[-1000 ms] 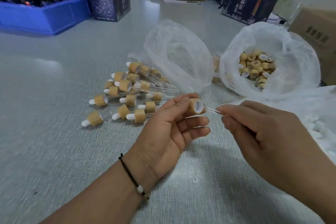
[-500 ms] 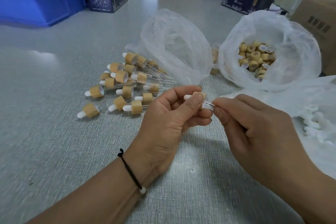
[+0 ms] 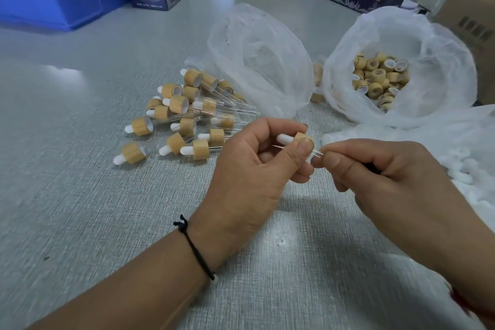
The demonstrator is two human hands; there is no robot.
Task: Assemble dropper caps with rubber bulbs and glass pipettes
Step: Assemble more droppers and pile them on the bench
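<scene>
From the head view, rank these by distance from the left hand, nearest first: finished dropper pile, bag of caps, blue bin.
1. Finished dropper pile: on the table just beyond the left hand, slightly to its left.
2. Bag of caps: farther back, to the right.
3. Blue bin: far left corner, farthest.

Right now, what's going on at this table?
A person is putting dropper caps together by hand. The left hand pinches a wooden cap with a white rubber bulb sticking out of it, while the right hand pinches a glass pipette whose end sits at the cap's open side. A pile of finished droppers lies on the table behind the left hand. An open plastic bag of loose caps stands farther back on the right.
</scene>
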